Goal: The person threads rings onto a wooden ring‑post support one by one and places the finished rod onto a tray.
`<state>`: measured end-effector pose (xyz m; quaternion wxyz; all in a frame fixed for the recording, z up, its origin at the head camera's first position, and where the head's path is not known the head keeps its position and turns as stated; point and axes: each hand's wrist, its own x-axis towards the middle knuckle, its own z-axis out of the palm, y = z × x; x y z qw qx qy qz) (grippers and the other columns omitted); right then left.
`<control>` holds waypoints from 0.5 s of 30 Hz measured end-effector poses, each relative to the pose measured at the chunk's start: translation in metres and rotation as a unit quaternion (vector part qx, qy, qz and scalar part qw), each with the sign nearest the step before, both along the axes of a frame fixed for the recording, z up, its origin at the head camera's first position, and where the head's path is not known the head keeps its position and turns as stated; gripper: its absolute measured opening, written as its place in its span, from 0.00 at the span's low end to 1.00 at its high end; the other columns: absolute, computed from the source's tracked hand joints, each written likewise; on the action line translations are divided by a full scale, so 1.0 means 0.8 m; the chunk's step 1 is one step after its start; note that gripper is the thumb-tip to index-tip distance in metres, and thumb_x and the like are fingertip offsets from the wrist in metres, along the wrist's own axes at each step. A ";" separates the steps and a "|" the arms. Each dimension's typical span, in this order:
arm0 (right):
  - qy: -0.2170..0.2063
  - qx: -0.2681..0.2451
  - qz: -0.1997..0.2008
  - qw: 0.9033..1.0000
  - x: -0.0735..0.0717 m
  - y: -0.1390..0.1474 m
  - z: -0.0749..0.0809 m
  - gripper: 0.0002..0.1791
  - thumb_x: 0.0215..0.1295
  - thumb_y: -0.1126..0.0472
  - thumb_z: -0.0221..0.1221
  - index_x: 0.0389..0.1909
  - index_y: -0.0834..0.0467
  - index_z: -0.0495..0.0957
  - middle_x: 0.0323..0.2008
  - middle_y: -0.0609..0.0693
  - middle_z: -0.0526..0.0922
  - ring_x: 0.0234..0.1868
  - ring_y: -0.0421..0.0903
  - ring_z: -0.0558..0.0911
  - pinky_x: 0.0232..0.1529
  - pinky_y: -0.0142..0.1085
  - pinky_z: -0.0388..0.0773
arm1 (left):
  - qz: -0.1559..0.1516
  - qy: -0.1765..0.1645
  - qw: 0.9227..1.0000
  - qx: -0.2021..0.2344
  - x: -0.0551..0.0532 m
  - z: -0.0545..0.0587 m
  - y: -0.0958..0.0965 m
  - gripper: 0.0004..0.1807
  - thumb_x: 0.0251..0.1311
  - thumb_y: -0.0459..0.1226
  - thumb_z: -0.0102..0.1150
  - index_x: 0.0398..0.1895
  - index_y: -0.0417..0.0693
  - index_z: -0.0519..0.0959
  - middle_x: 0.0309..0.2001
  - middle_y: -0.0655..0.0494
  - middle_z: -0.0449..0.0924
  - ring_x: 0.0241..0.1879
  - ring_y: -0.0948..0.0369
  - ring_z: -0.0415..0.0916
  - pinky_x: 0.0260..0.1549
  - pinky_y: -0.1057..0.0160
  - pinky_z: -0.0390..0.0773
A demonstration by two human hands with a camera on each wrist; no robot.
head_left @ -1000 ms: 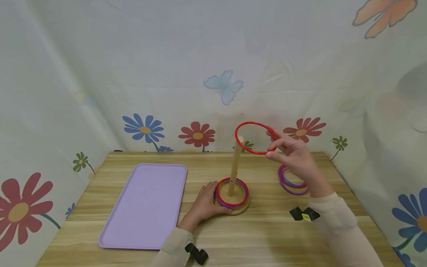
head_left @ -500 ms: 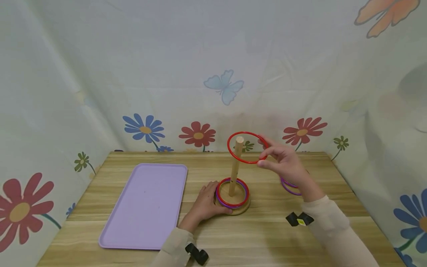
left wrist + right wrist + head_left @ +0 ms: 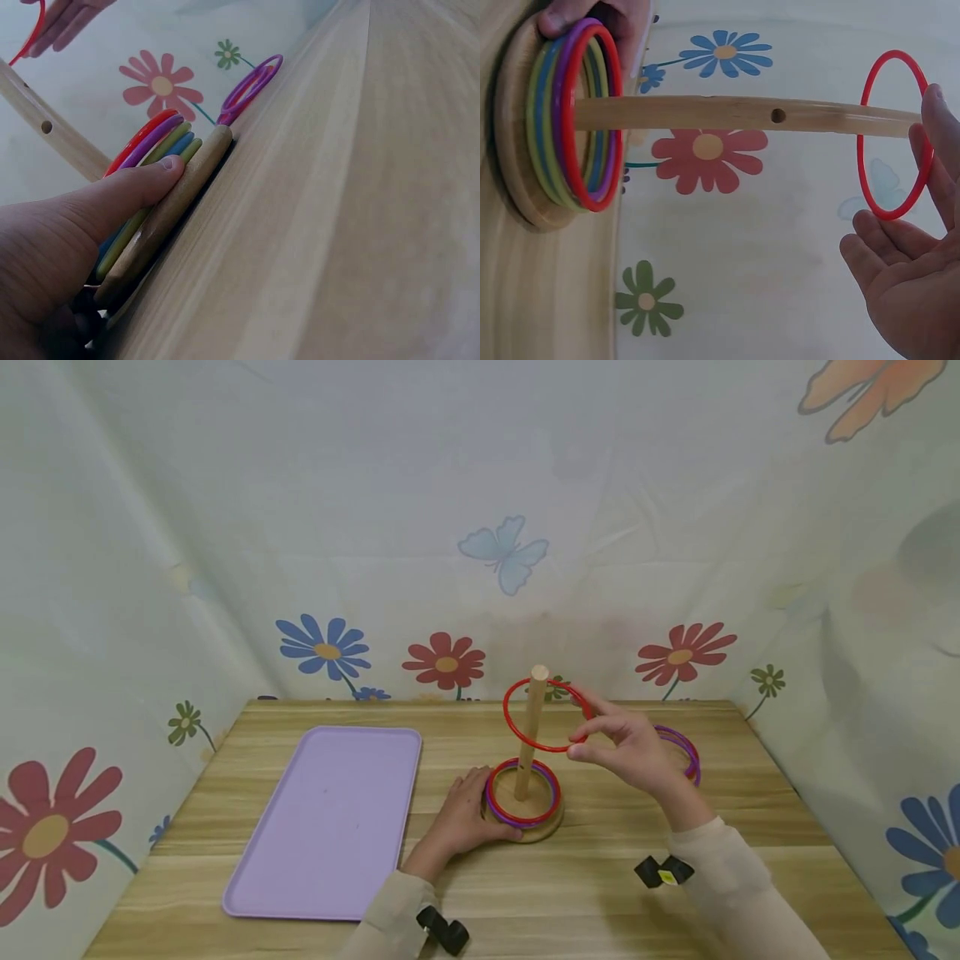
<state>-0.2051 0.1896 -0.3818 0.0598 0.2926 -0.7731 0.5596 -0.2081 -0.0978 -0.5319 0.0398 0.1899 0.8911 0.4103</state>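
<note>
A wooden peg (image 3: 533, 710) rises from a round wooden base (image 3: 542, 835) on the table. My left hand (image 3: 465, 818) grips the base's left side, thumb along the stacked rings' edge in the left wrist view. That stack has a red ring (image 3: 569, 90) on top, a purple ring (image 3: 150, 141) below it, then yellow-green and blue ones. My right hand (image 3: 626, 747) pinches another thin red ring (image 3: 551, 749) by its right side. This held ring encircles the upper peg, tilted and well above the stack; the peg's tip shows above it.
Loose purple and red rings (image 3: 693, 752) lie on the table beyond my right wrist, partly hidden by it. To the left is a flat lilac tray (image 3: 322, 818). A flower-printed cloth (image 3: 375, 568) hangs close behind the table's back edge.
My right hand has moved left and down with the red ring, from beside the peg's top to around its upper part. The left hand keeps its hold on the base.
</note>
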 end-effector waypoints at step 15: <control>-0.025 0.010 0.001 1.000 0.005 -0.006 -0.038 0.03 0.61 0.69 0.74 0.35 0.61 0.90 0.77 0.61 0.67 0.80 0.63 0.60 0.74 0.64 0.61 | -0.009 0.030 0.999 0.002 -0.002 0.000 0.000 0.60 0.40 0.58 0.86 0.76 0.46 0.67 0.68 0.49 0.73 0.72 0.50 0.67 0.80 0.40 0.47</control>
